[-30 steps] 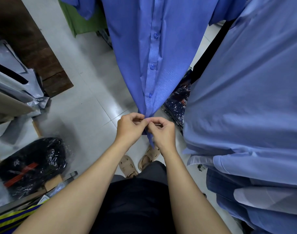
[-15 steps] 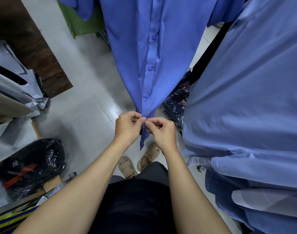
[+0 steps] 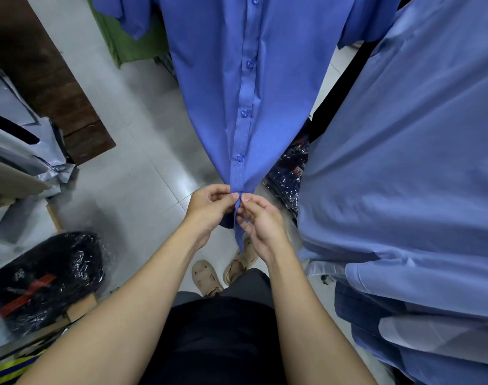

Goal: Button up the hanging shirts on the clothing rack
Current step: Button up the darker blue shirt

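A blue button-front shirt (image 3: 217,79) hangs in front of me, its placket running down the middle with several blue buttons fastened, the lowest visible one (image 3: 239,158) just above my hands. My left hand (image 3: 209,208) pinches the placket near the hem from the left. My right hand (image 3: 260,222) pinches the same strip from the right, thumb and forefinger meeting the left fingertips. The hem tail (image 3: 238,232) dangles between my hands. Any button under my fingers is hidden.
A lighter blue shirt (image 3: 403,162) hangs close on the right, with folded blue garments below it. A black plastic-wrapped bundle (image 3: 45,276) lies on the floor at left, grey bags and a dark wooden board (image 3: 43,73) beyond. My sandalled feet stand on grey tiles.
The shirt's bottom has been drawn a little lower and my right hand has loosened, its lower fingers now spreading away from the fabric. Both hands stay at the hem.
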Tool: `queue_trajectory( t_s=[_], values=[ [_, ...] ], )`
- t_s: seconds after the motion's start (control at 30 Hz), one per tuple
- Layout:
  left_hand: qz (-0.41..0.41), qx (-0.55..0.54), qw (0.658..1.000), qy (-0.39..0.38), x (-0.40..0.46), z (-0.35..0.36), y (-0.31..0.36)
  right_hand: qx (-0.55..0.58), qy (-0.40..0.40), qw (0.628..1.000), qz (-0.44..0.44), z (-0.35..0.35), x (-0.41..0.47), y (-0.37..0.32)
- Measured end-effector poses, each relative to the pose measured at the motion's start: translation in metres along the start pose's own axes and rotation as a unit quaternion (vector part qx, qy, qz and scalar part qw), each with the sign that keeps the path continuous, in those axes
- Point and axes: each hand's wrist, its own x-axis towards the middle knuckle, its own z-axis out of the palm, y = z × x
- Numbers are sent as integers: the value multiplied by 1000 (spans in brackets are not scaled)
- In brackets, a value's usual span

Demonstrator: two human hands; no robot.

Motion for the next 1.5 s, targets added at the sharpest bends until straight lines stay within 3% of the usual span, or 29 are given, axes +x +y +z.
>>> queue_trajectory(
  t_s=[0.17, 0.33, 0.47, 0.6, 0.73, 0.87, 0.97, 1.13, 1.17, 1.23, 1.33, 1.37, 1.5],
  values=[
    [31, 204, 976, 64, 16, 0, 8, -220, 35, 971, -91, 6, 10, -10],
    [145, 205, 966, 59, 33, 5, 87, -298, 53, 925, -229, 34, 18, -95],
    [300, 221, 925, 75, 39, 11, 197, -322, 51, 880, -347, 73, 13, -199],
    [474, 246, 838, 113, 24, 21, 304, -354, 65, 807, -469, 107, -11, -303],
    [576, 384, 707, 147, 29, 26, 379, -460, 101, 691, -549, 126, -18, -383],
    [531, 600, 566, 197, 39, 33, 418, -623, 107, 563, -533, 145, -8, -436],
    [481, 679, 505, 228, 51, 40, 427, -720, 107, 480, -490, 153, 9, -459],
    [485, 708, 449, 250, 68, 50, 442, -763, 130, 404, -487, 165, 40, -473],
    [499, 689, 461, 253, 75, 50, 444, -765, 130, 399, -488, 166, 44, -475],
    [545, 596, 531, 257, 87, 50, 444, -740, 102, 431, -507, 167, 47, -479],
    [595, 370, 649, 295, 91, 45, 443, -556, 99, 569, -598, 164, 44, -484],
    [605, 324, 655, 315, 91, 43, 444, -520, 102, 588, -611, 161, 44, -484],
    [639, 424, 553, 324, 96, 40, 443, -570, 76, 533, -621, 150, 46, -478]
  ],
)
